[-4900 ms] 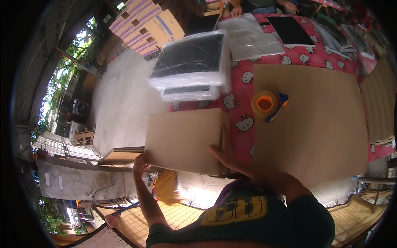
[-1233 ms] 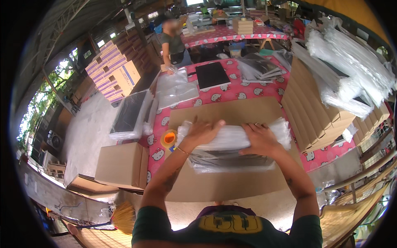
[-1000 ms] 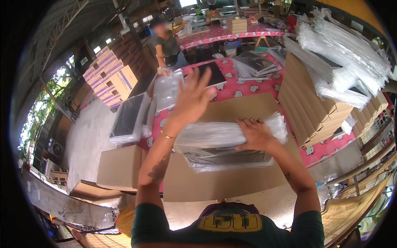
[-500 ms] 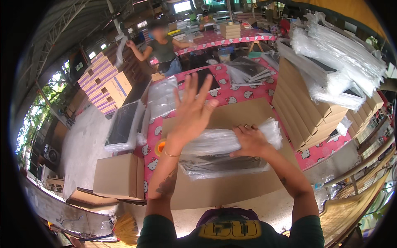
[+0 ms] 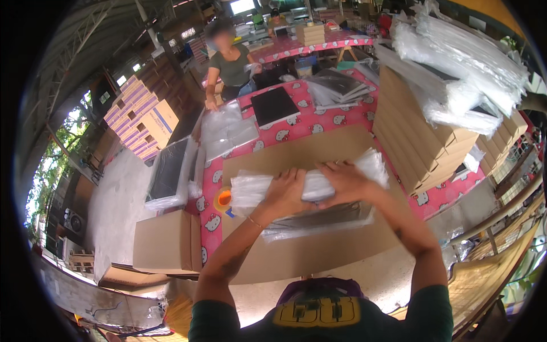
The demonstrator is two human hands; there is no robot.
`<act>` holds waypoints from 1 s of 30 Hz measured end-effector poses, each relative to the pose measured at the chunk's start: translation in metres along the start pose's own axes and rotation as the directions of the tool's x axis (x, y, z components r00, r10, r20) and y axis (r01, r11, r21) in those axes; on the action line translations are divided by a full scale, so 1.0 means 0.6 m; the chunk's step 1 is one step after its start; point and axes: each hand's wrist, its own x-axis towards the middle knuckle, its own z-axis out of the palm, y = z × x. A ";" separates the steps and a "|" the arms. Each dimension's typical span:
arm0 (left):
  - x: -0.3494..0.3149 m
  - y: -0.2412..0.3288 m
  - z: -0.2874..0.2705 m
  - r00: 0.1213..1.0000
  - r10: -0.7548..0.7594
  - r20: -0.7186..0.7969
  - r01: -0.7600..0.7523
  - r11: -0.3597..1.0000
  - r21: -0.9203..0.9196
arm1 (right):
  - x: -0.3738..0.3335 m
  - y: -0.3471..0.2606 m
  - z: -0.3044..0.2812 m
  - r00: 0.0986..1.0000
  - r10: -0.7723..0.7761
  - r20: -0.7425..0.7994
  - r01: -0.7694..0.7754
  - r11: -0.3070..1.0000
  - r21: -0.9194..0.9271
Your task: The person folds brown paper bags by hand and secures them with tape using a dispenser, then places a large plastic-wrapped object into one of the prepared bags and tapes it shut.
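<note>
A flat dark panel [image 5: 336, 219] lies in clear plastic on a brown cardboard sheet [image 5: 319, 253] before me. Along its far side a thick bunch of clear plastic wrap [image 5: 248, 187] is folded over. My left hand [image 5: 288, 191] grips the middle of this bunch, fingers curled over its top. Right beside it, my right hand [image 5: 345, 183] holds the same plastic, its thumb close to the left hand. What the palms cover is hidden. A roll of orange tape [image 5: 223, 198] sits at the left edge of the cardboard.
Stacked brown cartons [image 5: 419, 134] topped with plastic-wrapped pieces [image 5: 456, 62] rise at the right. A black panel [image 5: 274, 106] and clear plastic bags [image 5: 228, 131] lie on the pink table cover. A co-worker [image 5: 228, 60] stands beyond. Left are a carton [image 5: 165, 242] and a wrapped panel [image 5: 165, 174].
My left hand has come down from the air onto the plastic bunch and taken hold. My right hand has stayed on it. The co-worker has lowered an arm to the table's plastic bags.
</note>
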 end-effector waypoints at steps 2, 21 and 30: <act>0.016 0.003 -0.003 0.987 -0.072 0.142 0.080 0.995 -0.052 | 0.007 0.021 -0.076 0.978 -0.043 0.206 -0.003 0.976 0.220; -0.011 0.001 0.001 0.999 -0.035 0.002 0.035 0.999 0.006 | -0.040 -0.015 -0.267 0.633 -0.124 -0.764 -0.199 0.928 -0.316; 0.001 -0.002 0.014 1.000 0.014 -0.026 -0.014 1.000 -0.003 | -0.038 0.037 -0.006 0.830 0.086 -0.551 -0.294 0.908 -0.300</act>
